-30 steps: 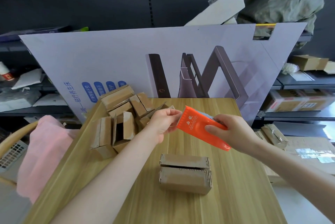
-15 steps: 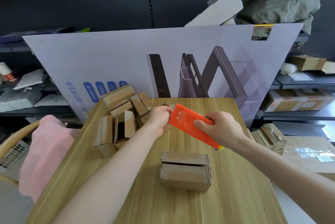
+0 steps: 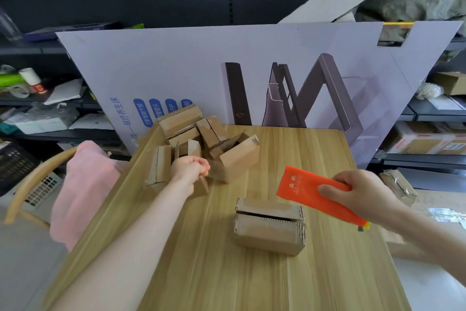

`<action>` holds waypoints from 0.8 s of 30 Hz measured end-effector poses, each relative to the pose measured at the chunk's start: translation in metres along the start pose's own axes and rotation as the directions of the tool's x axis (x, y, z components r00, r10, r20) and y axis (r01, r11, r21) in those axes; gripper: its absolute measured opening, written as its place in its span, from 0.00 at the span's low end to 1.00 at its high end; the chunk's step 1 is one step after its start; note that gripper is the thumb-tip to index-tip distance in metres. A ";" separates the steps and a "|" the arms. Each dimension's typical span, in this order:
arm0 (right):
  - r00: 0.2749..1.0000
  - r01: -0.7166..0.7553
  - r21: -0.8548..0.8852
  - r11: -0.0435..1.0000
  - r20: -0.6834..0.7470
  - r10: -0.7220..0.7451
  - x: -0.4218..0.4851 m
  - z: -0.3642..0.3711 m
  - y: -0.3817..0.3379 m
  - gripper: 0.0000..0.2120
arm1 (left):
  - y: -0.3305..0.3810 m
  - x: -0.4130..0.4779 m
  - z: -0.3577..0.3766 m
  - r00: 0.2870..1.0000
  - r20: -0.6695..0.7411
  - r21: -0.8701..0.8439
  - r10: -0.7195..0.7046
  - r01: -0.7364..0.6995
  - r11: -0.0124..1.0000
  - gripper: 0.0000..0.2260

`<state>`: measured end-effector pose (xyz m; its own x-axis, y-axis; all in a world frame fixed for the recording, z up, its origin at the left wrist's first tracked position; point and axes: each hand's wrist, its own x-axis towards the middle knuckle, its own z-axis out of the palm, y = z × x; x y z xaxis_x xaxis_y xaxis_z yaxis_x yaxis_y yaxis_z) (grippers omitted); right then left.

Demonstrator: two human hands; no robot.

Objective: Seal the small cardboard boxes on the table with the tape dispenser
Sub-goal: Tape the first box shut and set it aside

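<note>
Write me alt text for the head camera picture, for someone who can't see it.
A person's right hand holds a flat orange tape dispenser near a small brown cardboard box on a light wooden table. The left hand, fingers curled, is at a pile of similar small boxes further back.

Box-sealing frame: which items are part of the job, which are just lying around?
Job: orange tape dispenser, held by right hand; lone cardboard box in front; pile of small boxes; wooden table.
Lying about: printed board behind table; pink cloth beside table; shelf clutter.
</note>
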<state>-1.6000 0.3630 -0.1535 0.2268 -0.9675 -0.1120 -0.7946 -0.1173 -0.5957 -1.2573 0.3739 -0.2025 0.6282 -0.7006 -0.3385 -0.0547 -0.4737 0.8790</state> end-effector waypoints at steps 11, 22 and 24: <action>0.985 -0.035 -0.530 0.847 0.125 0.119 0.034 0.027 0.027 0.23 | -0.078 -0.013 0.032 0.997 0.027 -0.041 -0.072 0.074 0.996 0.02; 0.972 -0.023 -0.647 0.763 0.163 0.168 0.061 0.066 0.037 0.21 | -0.117 0.001 0.052 0.987 -0.013 -0.019 -0.159 0.159 0.987 0.02; 0.971 -0.025 -0.665 0.747 0.161 0.175 0.065 0.075 0.040 0.20 | -0.122 0.005 0.055 0.986 -0.007 -0.001 -0.168 0.168 0.986 0.02</action>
<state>-1.5753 0.3120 -0.2440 0.1715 -0.9243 -0.3409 -0.9733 -0.2126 0.0868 -1.2907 0.3988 -0.3296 0.6337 -0.6076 -0.4789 0.0526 -0.5837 0.8102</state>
